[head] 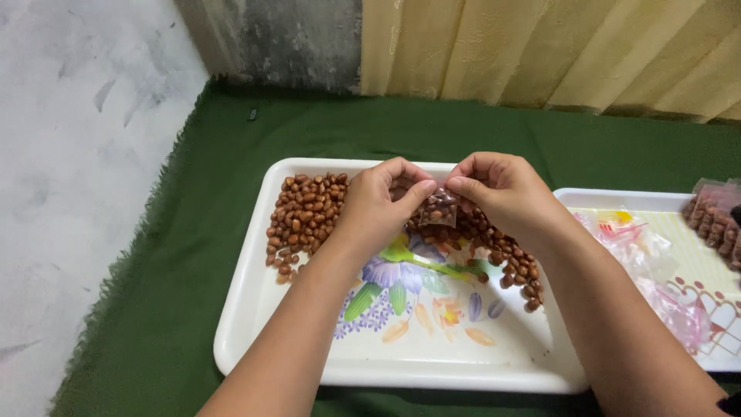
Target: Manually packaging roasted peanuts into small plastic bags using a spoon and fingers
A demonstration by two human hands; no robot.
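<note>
My left hand [377, 202] and my right hand [498, 193] meet above a white tray [247, 309] with a flower print. Both pinch the top edge of a small clear plastic bag [438, 207] filled with brown peanuts. The bag hangs just above a heap of loose peanuts [305, 212] spread along the far part of the tray, from the left side round to the right [519, 270]. My fingers hide the bag's mouth.
A second white tray [710, 359] on the right holds empty clear and pink plastic bags [656, 262] and filled peanut packets [714, 220] at its far right. Both trays lie on a green cloth [177, 255]; a grey floor lies left, a yellow curtain behind.
</note>
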